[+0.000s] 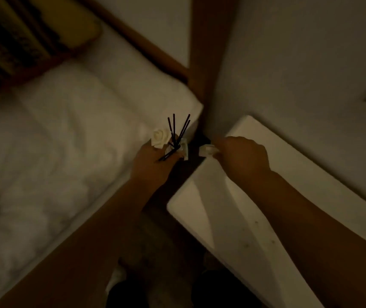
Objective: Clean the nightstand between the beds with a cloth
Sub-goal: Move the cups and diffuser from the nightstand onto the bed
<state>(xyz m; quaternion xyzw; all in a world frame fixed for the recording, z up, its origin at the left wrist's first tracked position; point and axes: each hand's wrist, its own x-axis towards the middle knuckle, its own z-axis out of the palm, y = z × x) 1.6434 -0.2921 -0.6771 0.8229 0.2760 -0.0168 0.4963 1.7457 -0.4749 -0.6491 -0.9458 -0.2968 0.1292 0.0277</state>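
The white nightstand (228,210) fills the lower right, its top dim and lightly speckled. My right hand (243,156) rests on its far left corner, closed on a small pale cloth (206,150) that peeks out past my fingers. My left hand (151,165) hovers over the gap beside the bed, holding a reed diffuser (176,141) with several black sticks and a white rose. The bottle itself is mostly hidden by my fingers.
A bed with a white duvet (55,152) lies to the left, with a wooden headboard (137,41) and a dark patterned cushion (22,36) at top left. A wooden post (208,63) runs up the wall. The floor below is dark.
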